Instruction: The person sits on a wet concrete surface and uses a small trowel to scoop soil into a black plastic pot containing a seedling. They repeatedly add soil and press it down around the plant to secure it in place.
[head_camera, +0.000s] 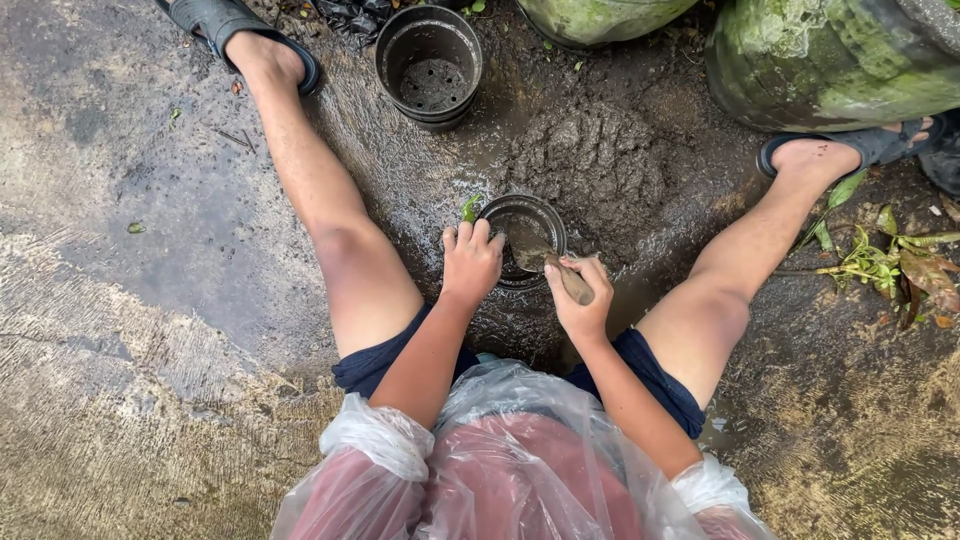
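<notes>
Gripping the rim of the small black pot (522, 238) on the wet ground, the left hand (470, 262) steadies it while the right hand (578, 298) closes around a muddy trowel (548, 262) dipped inside. Slick mud could let the pot slide or tip, spilling soil beside the mud pile (590, 165).

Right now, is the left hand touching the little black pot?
Touching. The head view shows the left hand with its fingers curled over the rim of the little black pot.
</notes>
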